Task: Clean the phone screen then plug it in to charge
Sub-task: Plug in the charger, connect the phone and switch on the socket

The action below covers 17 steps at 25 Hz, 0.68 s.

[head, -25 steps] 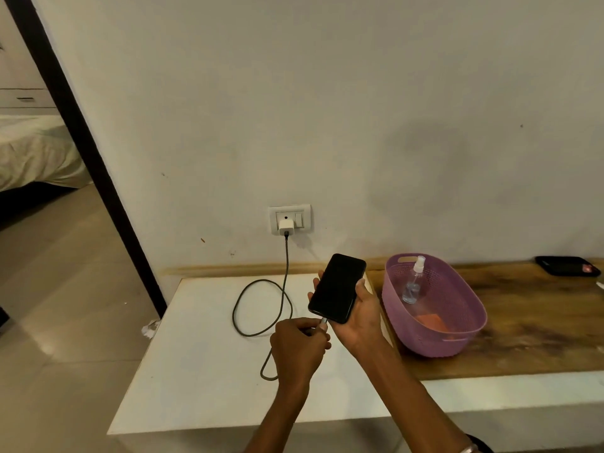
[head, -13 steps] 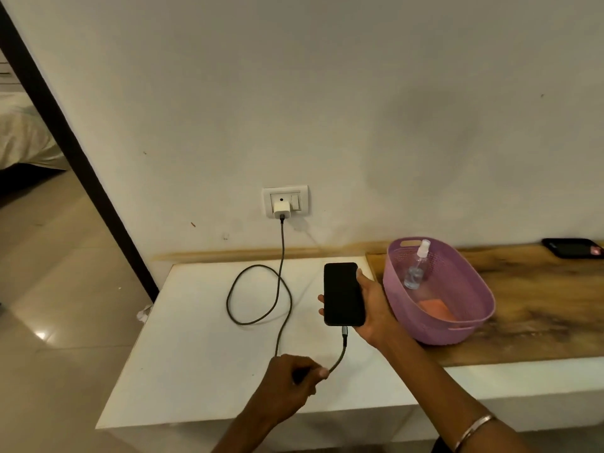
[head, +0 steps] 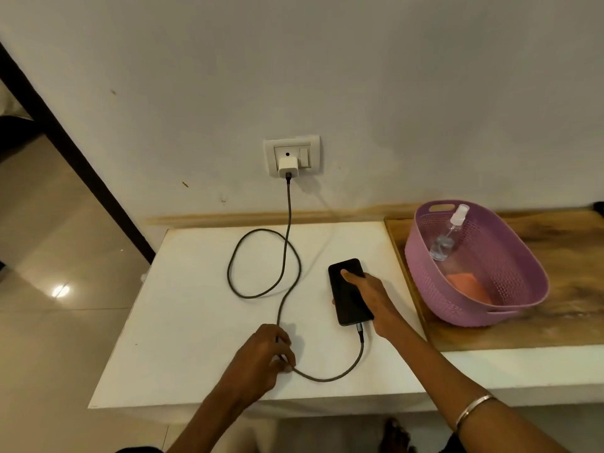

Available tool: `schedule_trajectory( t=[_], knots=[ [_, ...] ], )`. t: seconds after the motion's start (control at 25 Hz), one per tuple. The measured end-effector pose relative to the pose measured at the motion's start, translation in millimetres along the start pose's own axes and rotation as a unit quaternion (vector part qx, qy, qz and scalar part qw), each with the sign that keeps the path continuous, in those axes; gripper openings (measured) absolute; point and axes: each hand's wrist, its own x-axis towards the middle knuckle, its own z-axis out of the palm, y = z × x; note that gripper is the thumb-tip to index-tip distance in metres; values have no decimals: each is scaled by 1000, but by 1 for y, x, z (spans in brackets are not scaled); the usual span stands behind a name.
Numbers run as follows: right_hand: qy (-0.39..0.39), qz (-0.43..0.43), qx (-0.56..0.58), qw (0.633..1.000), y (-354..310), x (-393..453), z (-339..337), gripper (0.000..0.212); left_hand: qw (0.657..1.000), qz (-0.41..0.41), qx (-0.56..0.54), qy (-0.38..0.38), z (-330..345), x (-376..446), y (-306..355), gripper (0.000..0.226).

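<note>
A black phone [head: 343, 291] lies flat, screen up, on the white table [head: 196, 322]. My right hand [head: 371, 299] rests over its right side, gripping it, thumb on the screen. A dark charging cable [head: 287, 243] is plugged into the phone's near end; it loops across the table and rises to a white charger [head: 287, 167] in the wall socket [head: 292, 155]. My left hand [head: 261, 361] pinches the cable near the table's front edge.
A purple basket [head: 510, 308] stands on a wooden tray [head: 572, 289] to the right, holding a clear spray bottle [head: 449, 235] and an orange cloth [head: 467, 284]. A dark door frame [head: 65, 135] and tiled floor lie left. The wall is close behind.
The phone went from being held up in my right hand to lying flat on the table with the cable plugged in. My left hand slid back along the cable toward the front edge.
</note>
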Motion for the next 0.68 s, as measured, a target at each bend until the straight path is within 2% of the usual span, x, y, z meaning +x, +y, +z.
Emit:
schedule_trajectory(
  t=[0.08, 0.24, 0.52, 0.68],
  knots=[
    [49, -31, -86, 995, 3, 6, 0, 55, 1000, -15, -13, 14, -4, 8, -9, 17],
    [98, -92, -204, 970, 6, 6, 6, 67, 999, -14, -24, 30, -8, 20, -19, 20],
    [181, -155, -433, 869, 19, -7, 26, 97, 995, -45, 1, 94, -2, 21, -23, 26],
    [230, -177, -480, 828, 26, -11, 32, 93, 991, -73, -20, 111, -1, 20, -18, 31]
  ],
)
